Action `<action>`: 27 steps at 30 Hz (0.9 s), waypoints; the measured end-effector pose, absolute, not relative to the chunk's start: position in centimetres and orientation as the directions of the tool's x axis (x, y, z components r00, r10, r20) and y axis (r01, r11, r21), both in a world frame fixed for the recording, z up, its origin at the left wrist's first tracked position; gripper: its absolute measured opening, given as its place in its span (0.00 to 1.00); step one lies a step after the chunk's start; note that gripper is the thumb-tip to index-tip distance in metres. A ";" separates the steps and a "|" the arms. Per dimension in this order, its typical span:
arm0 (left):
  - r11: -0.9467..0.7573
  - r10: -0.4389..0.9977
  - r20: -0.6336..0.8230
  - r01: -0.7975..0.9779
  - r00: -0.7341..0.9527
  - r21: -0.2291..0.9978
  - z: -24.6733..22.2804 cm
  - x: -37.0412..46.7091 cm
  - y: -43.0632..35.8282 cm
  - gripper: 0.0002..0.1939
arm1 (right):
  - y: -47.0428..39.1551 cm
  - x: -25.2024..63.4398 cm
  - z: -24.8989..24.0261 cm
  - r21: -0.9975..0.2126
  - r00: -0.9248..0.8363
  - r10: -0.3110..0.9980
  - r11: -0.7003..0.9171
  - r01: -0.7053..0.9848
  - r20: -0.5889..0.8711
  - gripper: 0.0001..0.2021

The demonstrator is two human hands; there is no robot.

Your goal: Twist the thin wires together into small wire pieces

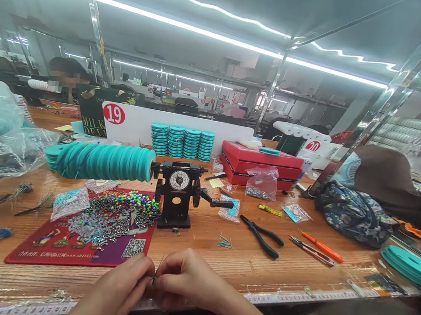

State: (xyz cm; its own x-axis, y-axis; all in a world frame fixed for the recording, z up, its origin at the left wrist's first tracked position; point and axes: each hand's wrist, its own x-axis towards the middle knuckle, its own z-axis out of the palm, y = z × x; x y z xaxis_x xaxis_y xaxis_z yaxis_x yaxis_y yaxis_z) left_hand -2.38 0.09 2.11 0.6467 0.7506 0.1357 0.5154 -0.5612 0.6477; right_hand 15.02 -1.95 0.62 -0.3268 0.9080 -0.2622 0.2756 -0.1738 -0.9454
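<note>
Wooden worktop (297, 267) ran across frame. Lower centre: left hand (121, 286) and right hand (186, 280) together, fingers pinched on small metal piece (156, 272). Assembly looked midway; loose parts (109, 219) heaped centre left on red mat (54, 249).

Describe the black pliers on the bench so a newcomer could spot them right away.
Start at the black hand-crank winder with the round dial at the middle of the wooden bench. Look just right of its crank handle: the black pliers lie flat on the bare wood, handles toward the right. Unlike the orange-handled tool and the slim snips farther right, they are all black.
</note>
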 end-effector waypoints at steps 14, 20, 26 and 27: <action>-0.616 0.723 0.197 0.488 0.662 0.619 1.4 -2.6 0.3 0.11 | -1.6 15.2 0.6 -0.953 -0.415 0.858 -0.273 0.127 -0.301 0.06; -0.620 0.721 0.205 0.483 0.662 0.618 1.7 -2.7 0.3 0.11 | -1.6 15.3 0.5 -0.956 -0.422 0.860 -0.287 0.067 -0.288 0.06; -0.680 0.669 0.213 0.470 0.713 0.563 1.3 -2.7 0.4 0.12 | -1.4 15.2 1.1 -0.943 -0.381 0.864 -0.322 0.081 -0.328 0.05; -0.685 0.660 0.206 0.467 0.722 0.559 1.2 -2.7 0.4 0.12 | -1.4 15.1 1.2 -0.942 -0.374 0.865 -0.325 0.087 -0.333 0.06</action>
State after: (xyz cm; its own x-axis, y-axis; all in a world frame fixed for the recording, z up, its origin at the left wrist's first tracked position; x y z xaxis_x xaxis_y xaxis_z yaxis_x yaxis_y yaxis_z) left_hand -2.71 0.44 1.16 0.7220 0.6604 0.2063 0.4671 -0.6852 0.5589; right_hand 15.14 -1.43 1.20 -0.3743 0.8654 -0.3331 0.0866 -0.3250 -0.9417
